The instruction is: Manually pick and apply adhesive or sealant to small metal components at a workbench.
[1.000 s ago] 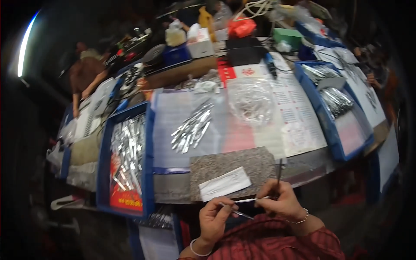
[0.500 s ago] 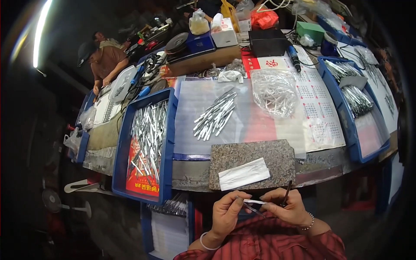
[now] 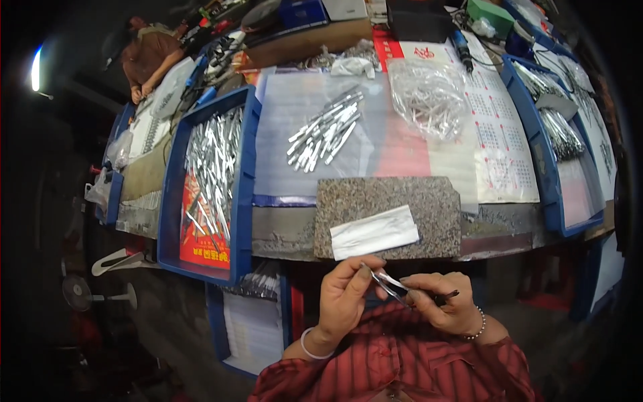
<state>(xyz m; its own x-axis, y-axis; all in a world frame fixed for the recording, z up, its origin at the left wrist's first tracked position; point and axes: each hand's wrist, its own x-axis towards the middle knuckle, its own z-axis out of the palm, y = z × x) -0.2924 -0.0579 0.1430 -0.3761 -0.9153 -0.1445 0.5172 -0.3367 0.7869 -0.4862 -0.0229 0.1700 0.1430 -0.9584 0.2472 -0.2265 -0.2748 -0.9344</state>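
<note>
Stone slab (image 3: pixel 388 191), one, at 12 o'clock from the hands. Hands, two: left hand (image 3: pixel 345 288) and right hand (image 3: pixel 442 301), each nearly closed, fingers pinching. White folded sheet (image 3: pixel 375 232), one, on slab. Dark slim tool (image 3: pixel 447 296), one, gripped in right hand, visible end toward 3 o'clock. Silvery slim pieces (image 3: pixel 392 280), apparently two, between both hands; long axes roughly 10-to-4 o'clock.

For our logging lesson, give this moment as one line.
left hand: pinching slim silvery metal piece; right hand: holding slender dark stick; nearby: white rectangular sheet on speckled grey-brown stone slab
</note>
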